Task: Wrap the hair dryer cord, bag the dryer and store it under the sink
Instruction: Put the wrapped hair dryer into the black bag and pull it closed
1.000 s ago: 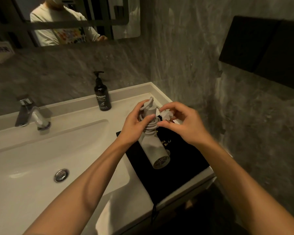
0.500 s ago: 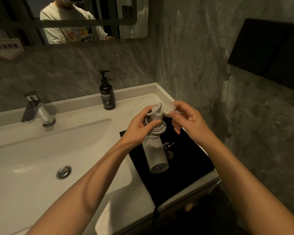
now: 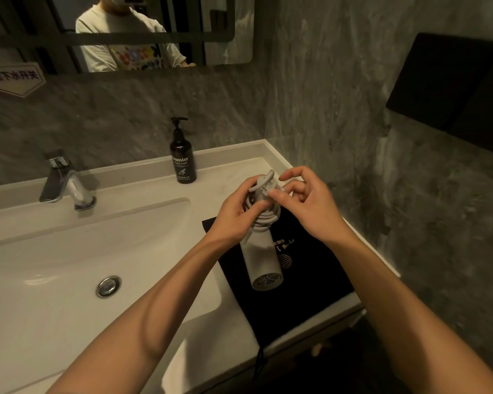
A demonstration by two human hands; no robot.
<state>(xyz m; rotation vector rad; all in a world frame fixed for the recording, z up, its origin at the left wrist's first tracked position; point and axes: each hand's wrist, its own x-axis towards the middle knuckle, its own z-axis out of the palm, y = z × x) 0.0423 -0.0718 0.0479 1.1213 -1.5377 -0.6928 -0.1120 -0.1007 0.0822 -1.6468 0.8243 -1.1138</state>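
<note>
A white hair dryer (image 3: pixel 264 258) is held above the counter, its grilled end pointing toward me. Its white cord (image 3: pixel 265 218) is coiled in several turns around the handle. My left hand (image 3: pixel 236 211) grips the handle and pins the coils with the thumb. My right hand (image 3: pixel 310 203) pinches the plug end of the cord against the top of the handle, other fingers spread. A flat black drawstring bag (image 3: pixel 310 280) with gold print lies on the counter under the dryer, its string hanging over the front edge.
The white sink basin (image 3: pixel 83 251) with a chrome drain fills the left. A chrome faucet (image 3: pixel 66 183) and a dark hand wash bottle (image 3: pixel 182 157) stand at the back. A grey stone wall (image 3: pixel 339 123) closes the right side; a mirror hangs above.
My right hand has brought the plug end in against the top of the handle. The dryer and my left hand have stayed in place over the bag; the view has shifted slightly.
</note>
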